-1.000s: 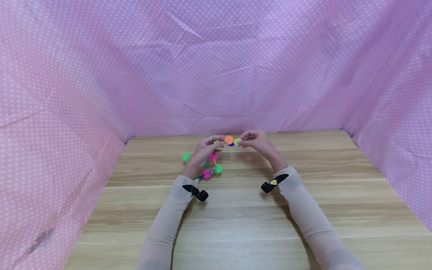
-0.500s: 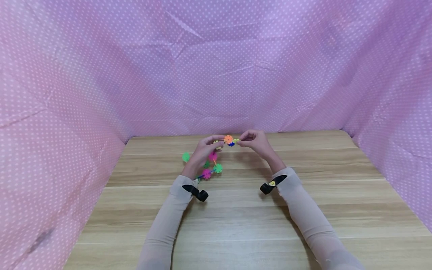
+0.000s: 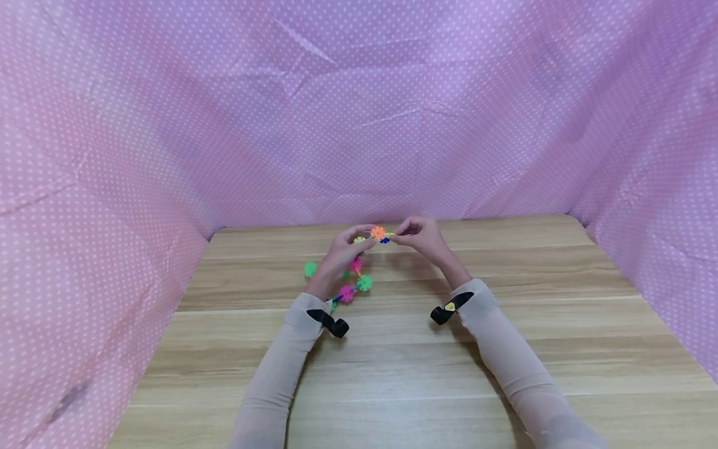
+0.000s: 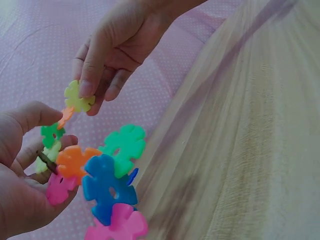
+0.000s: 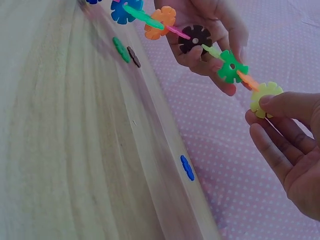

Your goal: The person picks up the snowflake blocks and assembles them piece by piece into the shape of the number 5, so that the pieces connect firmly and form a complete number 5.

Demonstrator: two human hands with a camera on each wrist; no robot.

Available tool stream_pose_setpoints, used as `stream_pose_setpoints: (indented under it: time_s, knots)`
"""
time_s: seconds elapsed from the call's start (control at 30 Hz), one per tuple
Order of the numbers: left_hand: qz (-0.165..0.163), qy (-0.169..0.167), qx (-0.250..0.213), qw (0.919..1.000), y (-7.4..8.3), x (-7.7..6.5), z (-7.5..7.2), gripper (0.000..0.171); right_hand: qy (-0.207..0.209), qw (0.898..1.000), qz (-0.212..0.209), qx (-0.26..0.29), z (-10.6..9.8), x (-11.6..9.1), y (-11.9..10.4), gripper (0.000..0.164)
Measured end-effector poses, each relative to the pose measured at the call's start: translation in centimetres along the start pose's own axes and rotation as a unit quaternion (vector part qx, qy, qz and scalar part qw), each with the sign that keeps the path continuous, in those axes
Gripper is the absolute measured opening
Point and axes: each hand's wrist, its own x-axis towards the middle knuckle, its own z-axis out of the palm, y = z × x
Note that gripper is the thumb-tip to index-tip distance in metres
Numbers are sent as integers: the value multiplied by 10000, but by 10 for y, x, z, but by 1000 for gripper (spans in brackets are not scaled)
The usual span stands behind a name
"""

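A chain of interlocking plastic snowflake discs in several colours hangs between and below the hands. My right hand [image 3: 427, 242] pinches the yellow disc [image 5: 263, 95] at its end between thumb and fingers. That disc slots into an orange disc [image 4: 65, 116], followed by a green disc [image 5: 230, 69]. Curled about the chain close to that green disc, my left hand [image 4: 22, 170] holds it between thumb and fingers. Below the left palm the chain runs on through a dark brown disc [image 5: 195, 39], an orange disc [image 4: 76, 161], a blue disc [image 4: 107, 187] and a pink disc [image 4: 122, 222].
A loose blue disc [image 5: 187, 167] lies near the far edge of the wooden table [image 3: 392, 374]. A green disc [image 5: 120, 50] and a brown disc [image 5: 133, 57] lie farther along it. Pink dotted cloth [image 3: 359, 125] rises behind the table and at both sides.
The yellow disc has turned from face-on to edge-on, up against the orange one. My right hand has edged left; the left thumb has shifted right and the hanging chain has dropped slightly toward me.
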Motion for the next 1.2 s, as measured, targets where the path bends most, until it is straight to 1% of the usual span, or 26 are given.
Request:
stream_pose_setpoints:
  time_s: [0.1,0.2,0.3,0.53,0.67,0.83,0.93,1.0,1.07,1.2]
  knots:
    - [56,65,155,9998,-1,0,2,37,-44,9999,-63,88,3,0,0,15]
    - [259,116,359,9990,-2,2,4,36,-97,9999,-53,131,5,-1,0,15]
    - [391,110,396,9984,-3,3,5,36,-125,9998,-29,167,7,-2,-1,15]
    - [438,116,-6,9990,-3,5,6,36,-98,9999,-19,79,10,0,0,14]
    - [382,173,-85,9991,-3,5,7,35,-114,9999,30,-21,11,0,-1,13]
    - [274,232,-185,9992,-3,4,8,31,-169,9998,-15,-86,14,-8,-19,12]
    - [253,295,-242,9989,-4,4,8,30,-95,9997,-183,-126,15,-8,-16,10]
    - [259,330,-262,9988,-3,3,8,29,-67,9996,-238,-126,15,-5,-9,9]
    - [287,335,-302,9986,-3,3,7,29,-67,9995,-266,-155,16,-4,-6,8]
    - [386,274,-328,9983,-2,3,8,27,-185,9994,-255,-124,15,-11,-25,9]
